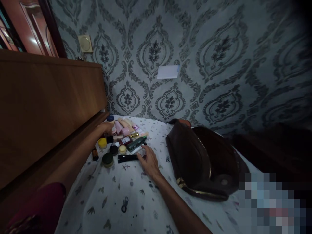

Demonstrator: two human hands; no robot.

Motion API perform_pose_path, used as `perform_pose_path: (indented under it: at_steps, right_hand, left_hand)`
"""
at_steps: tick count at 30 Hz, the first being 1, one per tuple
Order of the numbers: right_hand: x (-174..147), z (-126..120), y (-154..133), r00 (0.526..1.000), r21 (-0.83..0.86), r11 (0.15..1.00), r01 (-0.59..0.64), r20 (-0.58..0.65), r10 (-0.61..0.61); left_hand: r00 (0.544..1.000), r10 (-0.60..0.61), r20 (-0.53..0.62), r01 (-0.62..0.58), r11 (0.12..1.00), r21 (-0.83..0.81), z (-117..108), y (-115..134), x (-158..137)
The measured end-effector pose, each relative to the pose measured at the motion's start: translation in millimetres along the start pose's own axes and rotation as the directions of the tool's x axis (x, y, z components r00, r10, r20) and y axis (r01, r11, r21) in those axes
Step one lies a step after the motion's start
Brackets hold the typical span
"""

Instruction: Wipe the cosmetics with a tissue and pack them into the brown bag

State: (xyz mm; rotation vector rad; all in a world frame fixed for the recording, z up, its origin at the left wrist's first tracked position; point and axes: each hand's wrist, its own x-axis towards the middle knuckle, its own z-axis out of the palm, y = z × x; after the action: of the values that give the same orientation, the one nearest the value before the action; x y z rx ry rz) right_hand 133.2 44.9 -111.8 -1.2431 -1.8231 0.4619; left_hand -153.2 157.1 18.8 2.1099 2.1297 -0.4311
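Observation:
My left hand (105,128) is at the far left of a group of cosmetics, its fingers curled by a small pinkish item (114,130) that is partly hidden. Just behind it stands a jar with a blue lid (110,118). My right hand (149,161) has its fingers apart at the right end of a black tube (127,158), thumb close to it. A white tube (136,149) and a dark green tube (136,144) lie by its fingertips. Around them are a yellow jar (102,143), a cream-lidded jar (122,149), a dark green-lidded jar (108,160) and pink tubes (126,131).
To the right, a dark brown handbag (187,156) lies unzipped on the patterned white sheet (131,201). A wooden panel (51,107) borders the left side. Patterned wallpaper (156,94) covers the wall behind. A blurred patch (273,204) hides the lower right.

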Motion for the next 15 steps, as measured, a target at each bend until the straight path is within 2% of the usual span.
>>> perform_pose_path:
  at_steps: [8,12,15]
  right_hand:
    - [1.0,-0.4,-1.4,1.000,0.010,1.000,0.010,-0.009,-0.010]
    - [1.3,-0.8,-0.3,1.000,-0.001,1.000,0.014,-0.002,-0.014]
    - [1.9,-2.8,-1.1,1.000,0.001,1.000,0.009,0.014,-0.009]
  left_hand:
    - [0.995,0.056,-0.081,-0.063,0.995,-0.080,6.5,-13.6,-5.9]
    - [0.983,0.069,-0.169,-0.099,0.979,-0.180,1.4,-30.3,-7.7]
    - [0.962,0.106,-0.252,-0.181,0.938,-0.296,-4.1,-41.8,-11.8]
